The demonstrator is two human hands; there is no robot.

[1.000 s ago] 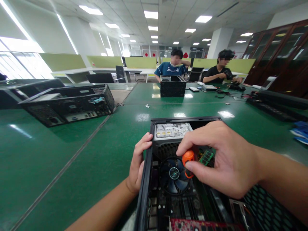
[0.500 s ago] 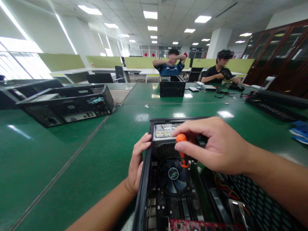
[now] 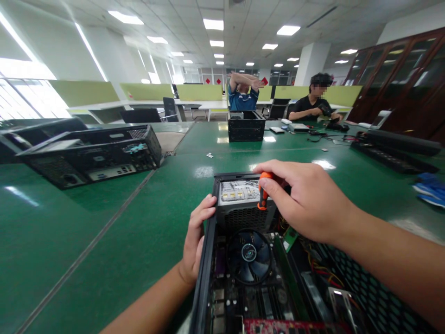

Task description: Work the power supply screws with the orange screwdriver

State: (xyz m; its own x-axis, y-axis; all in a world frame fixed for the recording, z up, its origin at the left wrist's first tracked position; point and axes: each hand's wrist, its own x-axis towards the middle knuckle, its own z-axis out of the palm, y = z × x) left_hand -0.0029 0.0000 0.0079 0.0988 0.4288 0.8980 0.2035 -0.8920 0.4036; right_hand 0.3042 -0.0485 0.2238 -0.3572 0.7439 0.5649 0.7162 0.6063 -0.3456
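Computer case, lower centre, open, near end cut off by the frame. Right hand, right of centre, pinching, hides the case's upper-right corner. Left hand at the left rim; gripping or just resting, can't tell; should brace it. Fan, lower centre: best avoided. Screwdriver, mid-frame, in right fingers: firm pinch should prevent drops; shaft indistinct.

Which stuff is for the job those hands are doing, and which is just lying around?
For the job:
- orange-and-black tool, in the right hand
- open computer case, touched by the left hand
- fan inside it

Seemingly just lying about:
- other black case
- blue thing
- small white piece
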